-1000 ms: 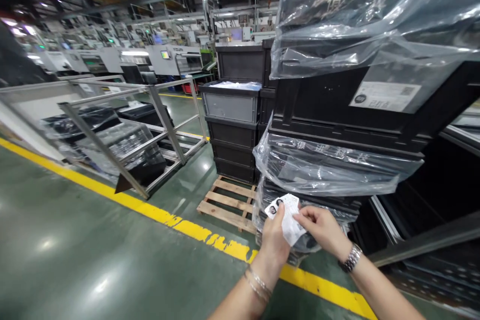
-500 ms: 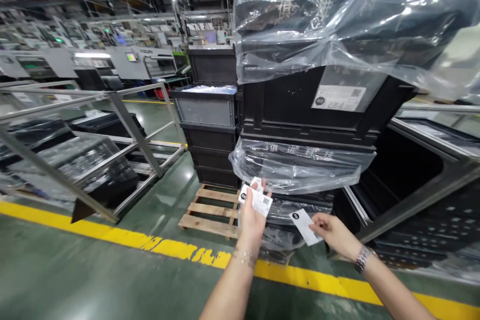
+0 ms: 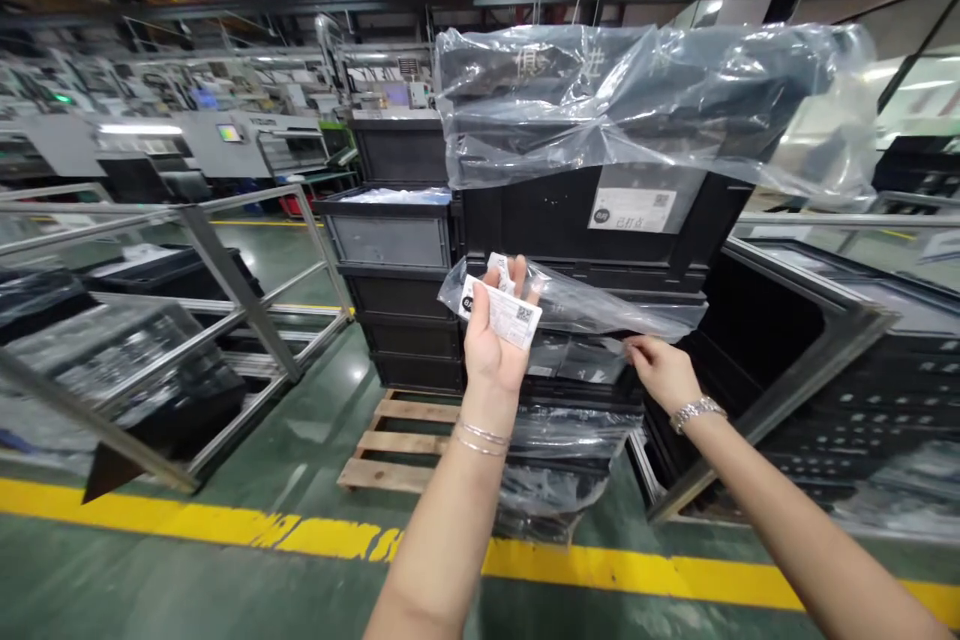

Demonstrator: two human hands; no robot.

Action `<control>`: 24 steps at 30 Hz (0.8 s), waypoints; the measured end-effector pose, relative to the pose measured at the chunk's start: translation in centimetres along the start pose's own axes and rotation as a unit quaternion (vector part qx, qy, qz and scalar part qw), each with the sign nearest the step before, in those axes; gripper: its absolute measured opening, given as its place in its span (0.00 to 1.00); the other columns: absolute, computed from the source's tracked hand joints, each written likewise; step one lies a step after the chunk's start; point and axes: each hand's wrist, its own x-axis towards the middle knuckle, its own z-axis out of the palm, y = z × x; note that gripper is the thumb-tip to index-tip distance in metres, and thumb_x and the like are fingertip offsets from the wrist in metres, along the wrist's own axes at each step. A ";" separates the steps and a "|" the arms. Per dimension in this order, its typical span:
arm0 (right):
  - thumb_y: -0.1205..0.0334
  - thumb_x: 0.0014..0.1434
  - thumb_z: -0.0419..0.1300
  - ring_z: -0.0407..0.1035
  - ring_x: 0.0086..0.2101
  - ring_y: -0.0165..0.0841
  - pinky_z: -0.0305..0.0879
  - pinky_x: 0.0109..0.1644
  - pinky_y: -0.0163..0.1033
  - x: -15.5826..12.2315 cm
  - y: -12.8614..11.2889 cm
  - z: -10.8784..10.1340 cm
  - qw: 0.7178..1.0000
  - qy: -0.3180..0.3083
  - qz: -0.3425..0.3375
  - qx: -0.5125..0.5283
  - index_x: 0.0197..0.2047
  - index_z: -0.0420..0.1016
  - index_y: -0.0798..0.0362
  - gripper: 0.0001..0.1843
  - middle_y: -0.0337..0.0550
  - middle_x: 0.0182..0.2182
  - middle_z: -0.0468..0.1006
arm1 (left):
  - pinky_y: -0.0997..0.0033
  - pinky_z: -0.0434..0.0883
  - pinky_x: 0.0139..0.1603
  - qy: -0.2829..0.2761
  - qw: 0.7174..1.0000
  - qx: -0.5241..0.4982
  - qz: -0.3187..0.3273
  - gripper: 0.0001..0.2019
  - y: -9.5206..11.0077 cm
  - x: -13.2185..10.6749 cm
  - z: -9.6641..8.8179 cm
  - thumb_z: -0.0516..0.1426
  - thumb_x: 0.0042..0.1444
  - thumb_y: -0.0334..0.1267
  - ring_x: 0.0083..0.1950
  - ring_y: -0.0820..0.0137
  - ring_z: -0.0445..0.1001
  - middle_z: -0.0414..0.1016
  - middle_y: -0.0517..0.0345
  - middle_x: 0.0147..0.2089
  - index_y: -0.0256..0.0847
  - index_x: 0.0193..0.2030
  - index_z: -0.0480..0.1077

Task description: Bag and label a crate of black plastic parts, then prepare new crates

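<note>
My left hand [image 3: 499, 345] is raised in front of a stack of black crates, palm toward me. Its thumb presses a white label card [image 3: 501, 312] with a round black logo and a square code, and another white card [image 3: 504, 270] pokes up between the fingers. To the right, my right hand [image 3: 661, 370] pinches at the lower edge of the clear plastic film [image 3: 581, 298] that hangs over the middle crates. The white card seen earlier in this hand cannot be made out. A white label [image 3: 632, 210] sits on the upper crate [image 3: 525, 220].
More plastic film [image 3: 645, 110] covers the stack's top. Left of it, black and grey crates [image 3: 394, 240] stand by a wooden pallet [image 3: 401, 442]. Metal-framed carts [image 3: 240, 290] flank both sides. A yellow line [image 3: 315, 532] crosses the green floor.
Both hands have moved up toward the middle of the stack. The right hand's card has gone from sight, and that hand is now at the film, whose lower edge sits higher.
</note>
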 end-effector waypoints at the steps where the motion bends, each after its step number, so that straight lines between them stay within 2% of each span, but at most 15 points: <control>1: 0.55 0.60 0.49 0.73 0.40 0.38 0.66 0.45 0.41 0.1 -0.1 0.0 0.999 -0.016 -0.005 -0.032 0.42 0.76 0.50 0.16 0.45 0.40 0.80 | 0.52 0.64 0.62 0.002 1.000 -0.002 -0.004 0.19 0.0 -0.2 -0.2 0.45 0.66 0.42 0.59 0.67 0.69 0.76 0.57 0.50 0.42 0.36 0.76; 7: 0.59 0.58 0.52 0.74 0.34 0.37 0.63 0.36 0.38 0.9 -2.1 1.0 0.973 -0.141 -0.058 -0.173 0.40 0.78 0.45 0.13 0.43 0.33 0.81 | 0.54 0.65 0.61 0.033 0.999 -0.006 -0.023 0.19 0.4 -1.5 -0.7 0.45 0.66 0.42 0.55 0.67 0.73 0.78 0.53 0.47 0.39 0.36 0.76; 9: 0.60 0.57 0.53 0.74 0.34 0.37 0.62 0.35 0.38 0.9 -2.9 1.2 0.964 -0.156 -0.069 -0.204 0.40 0.78 0.47 0.13 0.45 0.32 0.80 | 0.54 0.65 0.61 0.050 0.998 -0.002 -0.031 0.19 0.7 -2.0 -1.1 0.45 0.66 0.41 0.54 0.67 0.73 0.78 0.52 0.46 0.39 0.36 0.76; 12: 0.60 0.61 0.48 0.74 0.34 0.39 0.61 0.33 0.39 0.4 -3.9 1.2 0.958 -0.142 -0.075 -0.239 0.44 0.76 0.49 0.16 0.48 0.35 0.80 | 0.53 0.65 0.61 0.082 0.996 0.010 -0.044 0.18 1.3 -3.1 -2.3 0.46 0.65 0.41 0.53 0.66 0.74 0.78 0.52 0.46 0.38 0.36 0.76; 16: 0.59 0.63 0.45 0.73 0.35 0.40 0.61 0.33 0.39 -0.3 -4.4 1.3 0.957 -0.106 -0.054 -0.265 0.46 0.75 0.53 0.19 0.53 0.42 0.78 | 0.50 0.63 0.62 0.128 0.990 0.025 -0.054 0.17 2.0 -4.6 -4.8 0.48 0.64 0.41 0.55 0.63 0.73 0.78 0.50 0.46 0.37 0.36 0.75; 21: 0.51 0.63 0.44 0.72 0.39 0.46 0.61 0.36 0.43 -1.7 -4.3 1.8 0.964 -0.073 -0.012 -0.255 0.45 0.76 0.58 0.25 0.60 0.44 0.76 | 0.46 0.61 0.63 0.175 0.979 0.051 -0.090 0.14 2.7 -6.5 -9.3 0.51 0.62 0.42 0.58 0.60 0.70 0.77 0.48 0.49 0.37 0.38 0.75; 23: 0.48 0.64 0.42 0.72 0.39 0.43 0.62 0.38 0.41 -3.6 -4.3 2.4 0.970 -0.090 -0.018 -0.226 0.44 0.76 0.56 0.26 0.56 0.41 0.77 | 0.44 0.61 0.63 0.201 0.972 0.062 -0.107 0.13 3.1 -7.7 -11.7 0.53 0.61 0.42 0.58 0.59 0.70 0.77 0.47 0.49 0.36 0.39 0.74; 24: 0.48 0.64 0.42 0.72 0.39 0.41 0.62 0.39 0.40 -4.9 -4.4 2.8 0.973 -0.123 -0.031 -0.193 0.42 0.77 0.54 0.26 0.52 0.39 0.78 | 0.43 0.61 0.63 0.222 0.966 0.066 -0.113 0.12 3.4 -8.4 -13.0 0.53 0.61 0.42 0.57 0.59 0.70 0.77 0.47 0.49 0.36 0.40 0.74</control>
